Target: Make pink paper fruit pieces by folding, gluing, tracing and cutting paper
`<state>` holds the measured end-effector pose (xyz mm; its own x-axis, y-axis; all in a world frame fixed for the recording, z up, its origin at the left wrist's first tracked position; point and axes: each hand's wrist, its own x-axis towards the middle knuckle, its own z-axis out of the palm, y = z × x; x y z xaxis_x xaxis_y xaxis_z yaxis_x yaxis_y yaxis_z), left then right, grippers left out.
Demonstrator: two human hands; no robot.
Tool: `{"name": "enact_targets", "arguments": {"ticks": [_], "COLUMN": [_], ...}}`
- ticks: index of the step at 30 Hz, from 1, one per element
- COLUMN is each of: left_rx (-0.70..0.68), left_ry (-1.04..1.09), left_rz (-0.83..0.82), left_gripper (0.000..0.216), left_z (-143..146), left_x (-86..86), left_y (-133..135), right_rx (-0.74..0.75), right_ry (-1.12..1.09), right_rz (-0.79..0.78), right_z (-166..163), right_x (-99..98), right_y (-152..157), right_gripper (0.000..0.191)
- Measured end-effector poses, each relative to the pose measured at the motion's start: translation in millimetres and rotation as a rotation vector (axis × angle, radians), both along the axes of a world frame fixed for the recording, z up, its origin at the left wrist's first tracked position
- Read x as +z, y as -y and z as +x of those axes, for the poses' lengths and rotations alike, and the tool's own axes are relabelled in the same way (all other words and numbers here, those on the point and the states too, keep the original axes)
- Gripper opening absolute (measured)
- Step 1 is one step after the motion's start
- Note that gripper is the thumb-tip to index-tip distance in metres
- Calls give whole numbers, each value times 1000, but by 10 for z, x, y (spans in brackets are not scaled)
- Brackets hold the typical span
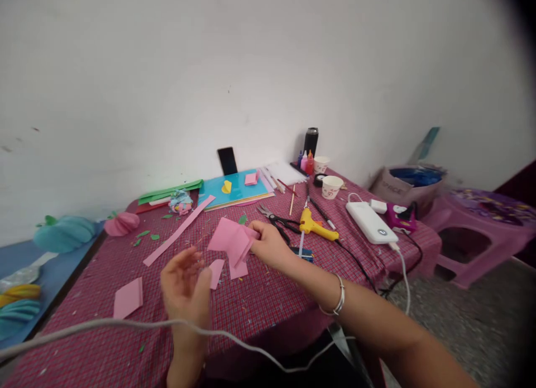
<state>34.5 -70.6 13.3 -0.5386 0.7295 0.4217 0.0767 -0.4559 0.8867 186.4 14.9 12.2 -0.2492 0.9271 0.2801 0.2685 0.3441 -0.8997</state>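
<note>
Fingers of R hand [271,245] pinch folded pink paper [230,237] over the surface [94,276]; L hand [184,290] empty, fingers apart. Prob midway: creases in, but pink square [128,300] & strip [180,231] lie loose, so joining prob left. Glue gun [309,225] unheld.

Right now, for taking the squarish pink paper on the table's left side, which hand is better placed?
Probably the left hand: it is open, looks empty and is nearer to that squarish pink paper. The right hand is farther and pinches other pink paper.
</note>
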Motion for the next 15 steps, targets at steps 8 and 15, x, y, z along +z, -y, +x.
{"name": "enact_targets", "arguments": {"ticks": [8,15], "left_rx": [139,34], "left_ry": [-792,-489], "left_rz": [202,43], "left_gripper": [22,21], "left_z": [85,92], "left_x": [-108,-237], "left_y": [79,-92], "right_rx": [-83,-85], "right_ry": [210,436], "right_rz": [177,326], "right_z": [-71,-116], "right_x": [194,160], "right_y": [152,217], "right_gripper": [24,16]}}
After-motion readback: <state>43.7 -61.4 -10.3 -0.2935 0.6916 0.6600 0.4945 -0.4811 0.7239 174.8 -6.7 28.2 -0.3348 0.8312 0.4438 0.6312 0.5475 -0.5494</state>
